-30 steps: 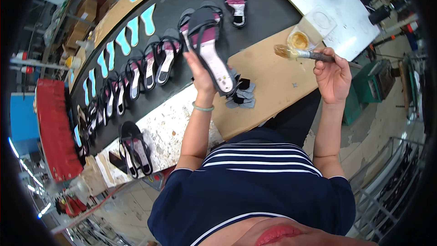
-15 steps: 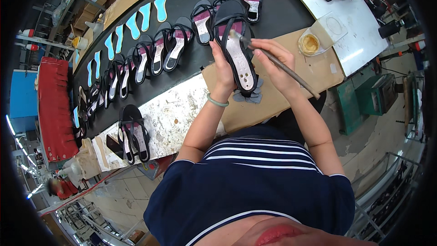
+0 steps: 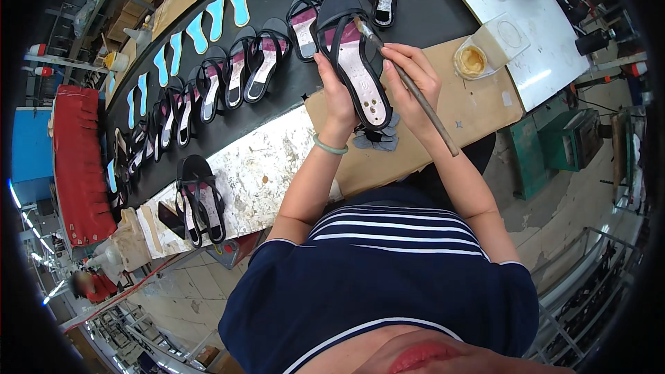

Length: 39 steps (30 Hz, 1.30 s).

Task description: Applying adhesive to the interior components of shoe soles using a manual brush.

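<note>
one sandal [image 3: 359,75], upper centre of the frame: held along its left side by our left hand [image 3: 336,98]. one brush [image 3: 427,108], pinched in our right hand [image 3: 420,83]: a second ago beside the tub [image 3: 473,78], its tip is now at the sandal's purple patch [image 3: 351,32]; we judge brushing is under way. the tub, upper right, open: yellowish paste [image 3: 471,60] inside.

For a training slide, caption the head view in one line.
Left hand holds a strappy sandal, right hand holds a brush over its insole, near a row of similar sandals.
</note>
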Motion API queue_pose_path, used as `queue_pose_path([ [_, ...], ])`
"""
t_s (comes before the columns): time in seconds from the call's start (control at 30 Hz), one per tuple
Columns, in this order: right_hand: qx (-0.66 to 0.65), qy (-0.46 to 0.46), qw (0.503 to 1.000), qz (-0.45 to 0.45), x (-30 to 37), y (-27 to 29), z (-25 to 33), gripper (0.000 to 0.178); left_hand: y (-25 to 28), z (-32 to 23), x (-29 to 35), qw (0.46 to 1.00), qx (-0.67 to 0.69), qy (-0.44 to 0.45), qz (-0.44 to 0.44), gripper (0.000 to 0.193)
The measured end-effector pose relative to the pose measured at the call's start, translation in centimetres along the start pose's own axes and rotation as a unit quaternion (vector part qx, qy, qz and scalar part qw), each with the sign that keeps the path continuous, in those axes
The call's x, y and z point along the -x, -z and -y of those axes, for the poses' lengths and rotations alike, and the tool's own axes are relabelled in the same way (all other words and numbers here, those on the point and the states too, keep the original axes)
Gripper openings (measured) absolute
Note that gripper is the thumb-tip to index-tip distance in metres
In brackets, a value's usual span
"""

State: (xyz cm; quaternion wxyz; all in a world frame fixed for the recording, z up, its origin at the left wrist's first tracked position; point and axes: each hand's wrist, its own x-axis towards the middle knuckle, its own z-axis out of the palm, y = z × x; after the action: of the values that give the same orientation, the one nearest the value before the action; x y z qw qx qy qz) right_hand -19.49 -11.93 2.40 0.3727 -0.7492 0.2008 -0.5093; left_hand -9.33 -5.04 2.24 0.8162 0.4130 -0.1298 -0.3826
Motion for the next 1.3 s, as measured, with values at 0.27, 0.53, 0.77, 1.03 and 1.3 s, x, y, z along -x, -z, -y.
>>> queue_pose_path([
  [0.27,0.034,0.056,0.998,-0.019,-0.1,-0.6,-1.3,0.017,-0.6,-0.3,0.1,1.0,0.011,-0.01,-0.007,0.079],
  [0.53,-0.044,-0.041,0.998,-0.018,-0.2,-0.4,-1.7,0.015,0.6,0.2,-0.2,0.999,-0.037,0.007,0.03,0.081],
  [0.77,-0.095,-0.054,0.994,-0.013,-0.2,-0.3,-2.3,0.016,1.5,0.5,-0.4,0.998,-0.033,0.025,0.05,0.08],
  [1.03,-0.119,-0.065,0.991,0.0,-0.5,-0.1,-2.3,0.015,1.4,0.3,-0.3,0.998,-0.033,0.031,0.049,0.08],
  [1.3,-0.165,-0.079,0.983,0.017,-0.8,-0.1,-2.1,0.016,1.4,0.1,-0.1,0.997,-0.034,0.035,0.054,0.081],
])
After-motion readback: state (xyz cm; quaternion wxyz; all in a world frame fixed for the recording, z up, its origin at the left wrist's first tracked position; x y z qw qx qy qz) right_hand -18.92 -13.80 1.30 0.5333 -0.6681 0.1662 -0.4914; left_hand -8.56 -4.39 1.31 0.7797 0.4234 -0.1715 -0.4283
